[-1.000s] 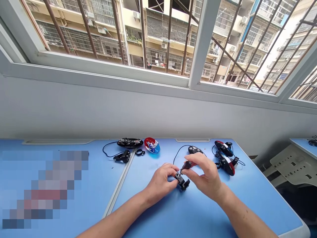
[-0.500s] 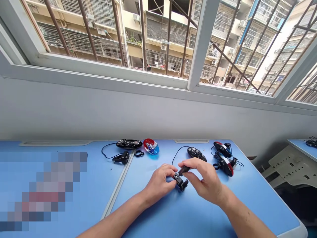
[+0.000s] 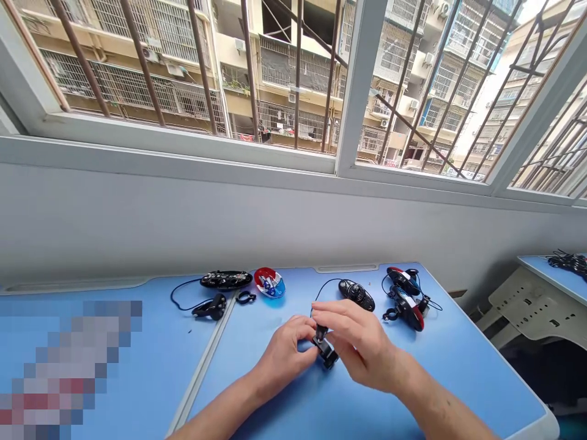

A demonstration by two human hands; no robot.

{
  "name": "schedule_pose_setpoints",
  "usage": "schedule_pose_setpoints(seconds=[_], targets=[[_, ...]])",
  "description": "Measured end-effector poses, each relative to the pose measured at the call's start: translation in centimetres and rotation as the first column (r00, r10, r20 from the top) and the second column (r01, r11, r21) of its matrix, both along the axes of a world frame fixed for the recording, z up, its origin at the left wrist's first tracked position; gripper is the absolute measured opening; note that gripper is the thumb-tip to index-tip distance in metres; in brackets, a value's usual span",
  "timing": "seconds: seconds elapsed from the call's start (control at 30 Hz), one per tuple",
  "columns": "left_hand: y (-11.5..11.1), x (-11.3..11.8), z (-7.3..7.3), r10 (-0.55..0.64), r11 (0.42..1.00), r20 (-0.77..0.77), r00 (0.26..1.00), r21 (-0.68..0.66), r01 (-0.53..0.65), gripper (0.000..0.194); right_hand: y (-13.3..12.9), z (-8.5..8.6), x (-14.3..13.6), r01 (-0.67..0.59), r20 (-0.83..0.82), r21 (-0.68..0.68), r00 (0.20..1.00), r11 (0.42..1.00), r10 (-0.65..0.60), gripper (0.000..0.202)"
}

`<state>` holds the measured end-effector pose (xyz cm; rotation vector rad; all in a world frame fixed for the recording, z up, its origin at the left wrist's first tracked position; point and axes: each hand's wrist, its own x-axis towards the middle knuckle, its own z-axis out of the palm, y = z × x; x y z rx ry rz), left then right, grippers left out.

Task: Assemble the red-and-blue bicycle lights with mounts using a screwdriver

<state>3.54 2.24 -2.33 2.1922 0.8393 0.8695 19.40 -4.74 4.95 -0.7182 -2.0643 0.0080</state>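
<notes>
My left hand (image 3: 285, 349) is closed on a small black plastic bracket (image 3: 328, 357) just above the blue table, pinching it between thumb and fingers. From above, my right hand (image 3: 367, 345) grips the dark handle of a short screwdriver (image 3: 321, 332), its fingers stretched over the top. The screwdriver stands nearly upright with its lower end at the bracket; the tip and the screw are hidden. Behind my hands lies a black oval housing (image 3: 356, 294), and a thin black cable runs from it toward them.
Farther left lie a black oval unit (image 3: 226, 279) cabled to a black clamp piece (image 3: 211, 307), a black ring clamp (image 3: 246, 297) and a red-and-blue oval shell (image 3: 269, 283). Red-and-black oval units (image 3: 408, 307) sit at the right. A seam strip (image 3: 202, 366) crosses the table (image 3: 458, 379).
My right hand has turned the screwdriver from slanted to nearly upright, and its fingers now reach over the handle. My left hand still holds the bracket. The view has shifted slightly.
</notes>
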Motion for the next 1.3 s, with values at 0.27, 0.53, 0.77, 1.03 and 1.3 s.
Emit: schedule_pose_setpoints(seconds=[0.27,0.53,0.77,1.03,1.3], targets=[[-0.1,-0.1,0.7,-0.021,1.000,0.000,1.000,-0.023,0.021,0.014,0.2,-0.4,0.2,0.035,-0.116,-0.011,0.993,0.999,-0.036,0.030],[-0.3,-0.1,0.6,-0.037,0.999,-0.014,0.999,-0.013,0.037,0.018,1.0,-1.4,-0.4,0.143,-0.169,0.070,0.977,0.987,-0.129,0.033],[-0.1,0.0,0.2,-0.030,0.999,0.010,1.000,-0.033,0.030,0.014,-0.1,-0.4,0.4,-0.016,-0.056,-0.039,0.998,0.999,0.014,0.042],[-0.4,-0.2,0.6,-0.051,0.997,-0.010,0.999,-0.060,0.050,0.015,0.4,-1.1,0.2,0.111,-0.210,-0.072,0.970,0.991,-0.124,0.013],[-0.4,0.0,0.6,-0.049,0.999,-0.030,0.998,-0.019,0.049,0.016,0.7,-1.1,0.1,0.118,-0.143,0.027,0.983,0.993,-0.113,0.029]])
